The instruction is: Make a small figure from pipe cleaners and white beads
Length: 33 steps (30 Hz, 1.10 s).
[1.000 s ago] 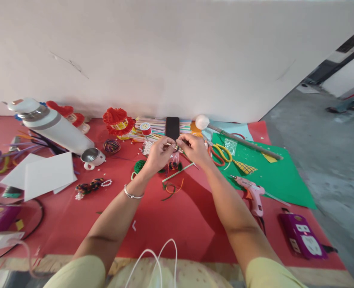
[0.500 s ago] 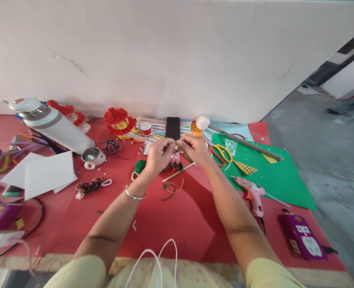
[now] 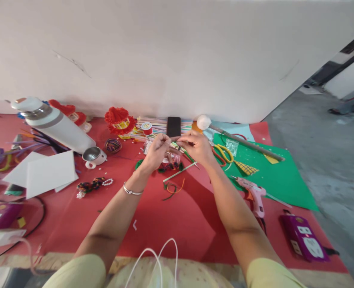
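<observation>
My left hand [image 3: 156, 153] and my right hand [image 3: 196, 147] meet above the red mat [image 3: 153, 216], fingertips pinched together on a small thin piece I cannot make out. A thin green stick [image 3: 188, 157] slants down from under my right hand. Below the hands lie a dark multicoloured yarn bundle [image 3: 169, 165], a pale straw [image 3: 177, 173] and loose orange and green threads [image 3: 173, 188]. A silver bangle sits on my left wrist.
A black phone [image 3: 173, 126] leans at the wall behind coloured straws. Scissors [image 3: 222, 154], green paper [image 3: 273, 176], a pink glue gun [image 3: 253, 194] and a purple box [image 3: 304, 237] lie right. A white bottle [image 3: 53, 126], metal cup [image 3: 93, 156] and white sheets [image 3: 45, 174] lie left.
Both hands have lifted slightly and stay pinched together; my left fingers have shifted a little on the small piece. The view has drifted slightly.
</observation>
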Each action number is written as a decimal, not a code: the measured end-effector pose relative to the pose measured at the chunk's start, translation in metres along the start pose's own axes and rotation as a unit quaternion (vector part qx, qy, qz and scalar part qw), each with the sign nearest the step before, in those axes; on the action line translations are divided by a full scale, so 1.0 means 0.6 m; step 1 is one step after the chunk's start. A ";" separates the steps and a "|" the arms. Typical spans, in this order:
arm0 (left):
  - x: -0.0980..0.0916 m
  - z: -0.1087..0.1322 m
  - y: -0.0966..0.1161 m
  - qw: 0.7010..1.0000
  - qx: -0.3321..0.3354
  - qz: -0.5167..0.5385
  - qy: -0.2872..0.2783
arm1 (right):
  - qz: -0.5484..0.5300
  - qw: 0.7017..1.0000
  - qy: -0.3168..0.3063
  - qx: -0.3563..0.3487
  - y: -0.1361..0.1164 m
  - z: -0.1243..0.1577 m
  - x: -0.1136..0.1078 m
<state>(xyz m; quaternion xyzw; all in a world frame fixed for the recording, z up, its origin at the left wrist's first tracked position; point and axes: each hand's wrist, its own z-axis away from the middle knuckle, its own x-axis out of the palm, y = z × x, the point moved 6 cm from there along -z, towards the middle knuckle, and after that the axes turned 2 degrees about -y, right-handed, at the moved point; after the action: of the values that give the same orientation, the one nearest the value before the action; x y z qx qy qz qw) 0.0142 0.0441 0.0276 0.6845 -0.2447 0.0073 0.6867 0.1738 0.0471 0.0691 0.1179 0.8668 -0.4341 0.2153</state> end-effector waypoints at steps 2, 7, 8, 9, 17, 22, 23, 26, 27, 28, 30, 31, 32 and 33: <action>0.002 -0.001 0.000 1.000 -0.007 0.021 -0.005 | 0.045 0.998 0.025 -0.031 -0.008 0.000 -0.009; 0.005 -0.003 0.007 0.998 -0.003 0.060 0.000 | 0.035 0.999 0.022 -0.026 -0.006 -0.004 -0.018; 0.005 -0.002 0.009 0.998 -0.003 0.063 0.008 | 0.018 1.000 0.015 -0.017 -0.004 -0.004 -0.018; 0.005 -0.001 0.011 0.998 -0.006 0.068 0.013 | -0.010 1.000 0.004 -0.001 -0.002 -0.004 -0.016; 0.019 0.007 0.026 0.982 -0.037 0.180 -0.032 | -0.227 0.953 -0.083 0.184 0.027 0.010 0.014; 0.017 0.004 0.010 0.975 -0.057 0.212 -0.037 | -0.425 0.873 -0.041 0.235 0.023 0.010 0.031; 0.019 0.005 0.007 0.971 -0.063 0.225 -0.040 | -0.475 0.847 -0.037 0.238 0.018 0.010 0.036; 0.026 0.011 0.004 0.959 -0.079 0.268 -0.050 | -0.583 0.774 -0.043 0.242 0.001 0.009 0.049; 0.027 0.013 0.004 0.955 -0.083 0.279 -0.050 | -0.602 0.760 -0.044 0.241 -0.003 0.009 0.050; 0.028 0.014 0.004 0.954 -0.086 0.285 -0.048 | -0.612 0.753 -0.042 0.238 -0.006 0.008 0.051; 0.029 0.015 0.003 0.953 -0.086 0.287 -0.043 | -0.610 0.756 -0.032 0.236 -0.006 0.007 0.050; 0.028 0.015 0.003 0.953 -0.084 0.287 -0.041 | -0.599 0.765 -0.025 0.236 -0.003 0.007 0.049; 0.028 0.014 0.003 0.954 -0.081 0.287 -0.040 | -0.583 0.777 -0.020 0.235 -0.001 0.008 0.048; 0.027 0.013 0.002 0.954 -0.078 0.288 -0.041 | -0.561 0.795 -0.016 0.231 0.002 0.008 0.047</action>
<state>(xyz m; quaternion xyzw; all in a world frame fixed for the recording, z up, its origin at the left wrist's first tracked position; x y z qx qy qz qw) 0.0255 0.0312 0.0341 0.5293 -0.4595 0.1574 0.6957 0.1509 0.0446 0.0525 -0.3496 0.6513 -0.6680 -0.0860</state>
